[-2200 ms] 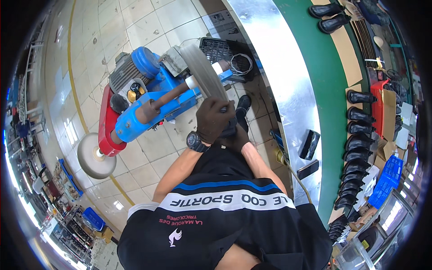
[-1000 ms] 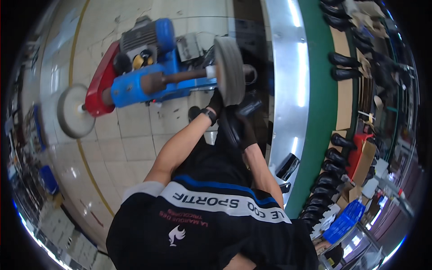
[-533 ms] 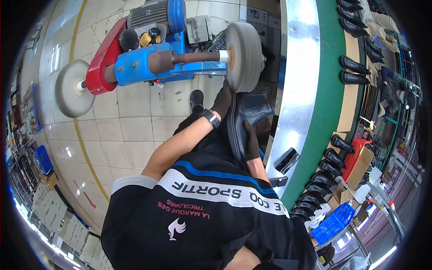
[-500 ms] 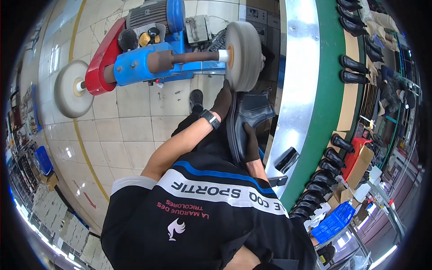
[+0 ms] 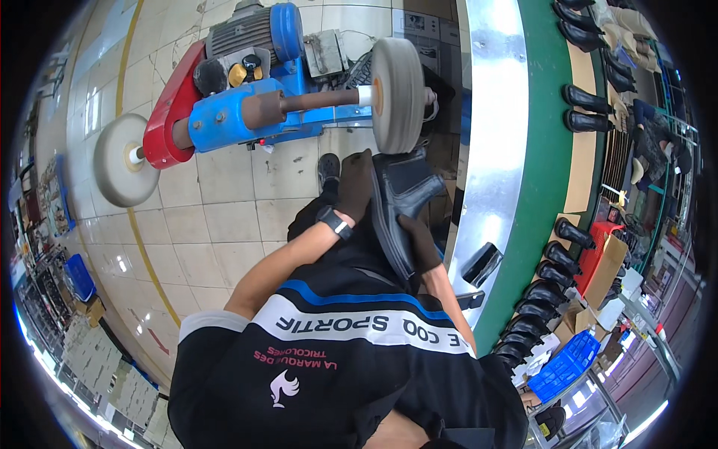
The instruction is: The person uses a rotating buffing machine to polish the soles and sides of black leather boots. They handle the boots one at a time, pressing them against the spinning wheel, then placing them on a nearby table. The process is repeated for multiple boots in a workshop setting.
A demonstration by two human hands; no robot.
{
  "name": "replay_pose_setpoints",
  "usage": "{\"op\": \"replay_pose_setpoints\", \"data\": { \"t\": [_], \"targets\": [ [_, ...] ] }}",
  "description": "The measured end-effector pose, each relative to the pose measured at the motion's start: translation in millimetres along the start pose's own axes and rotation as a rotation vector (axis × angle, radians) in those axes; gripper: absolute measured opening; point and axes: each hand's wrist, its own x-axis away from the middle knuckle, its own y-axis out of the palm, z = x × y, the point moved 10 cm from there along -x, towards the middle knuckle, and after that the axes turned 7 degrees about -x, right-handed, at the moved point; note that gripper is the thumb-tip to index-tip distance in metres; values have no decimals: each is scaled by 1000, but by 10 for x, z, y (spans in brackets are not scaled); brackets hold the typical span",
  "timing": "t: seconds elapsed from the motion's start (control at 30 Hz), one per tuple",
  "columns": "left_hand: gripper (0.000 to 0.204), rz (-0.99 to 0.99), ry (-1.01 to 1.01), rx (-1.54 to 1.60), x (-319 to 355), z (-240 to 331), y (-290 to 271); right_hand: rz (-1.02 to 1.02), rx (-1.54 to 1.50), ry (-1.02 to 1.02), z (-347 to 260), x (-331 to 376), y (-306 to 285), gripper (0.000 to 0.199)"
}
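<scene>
Gripping black boot (image 5: pixel 404 198) (toe hidden), gloved left hand (image 5: pixel 356 183), right hand (image 5: pixel 421 243).

1. Long green conveyor (image 5: pixel 552 150) with a shiny steel edge band (image 5: pixel 490 135) runs along the right.
2. Black boots (image 5: pixel 583 97) stand in a row beside the conveyor, more black boots (image 5: pixel 535 318) lower down.
3. Blue crate (image 5: pixel 566 363) at lower right.
4. Red bin (image 5: pixel 598 251) near cardboard boxes (image 5: pixel 613 262).
5. Blue crate on floor (image 5: pixel 78 275) at far left.
6. Beige tiled floor (image 5: pixel 217 217) with a yellow line (image 5: pixel 146 254).

black boot (image 5: pixel 404 198), blue-red machine (image 5: pixel 224 112), grey wheel (image 5: pixel 396 93)
</scene>
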Motion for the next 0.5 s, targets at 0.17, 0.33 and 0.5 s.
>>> {"op": "replay_pose_setpoints", "data": {
  "t": [0.17,0.33,0.5],
  "targets": [
    [22,78,-81,-162,18,33,130,177,896,-556,-798,391,482,106],
    [33,-157,-497,883,110,-588,443,72,929,-362,-675,291,473,105],
    [52,-797,-969,1682,355,-535,1055,-54,746,-458,-598,443,413,99]
  ]
}}
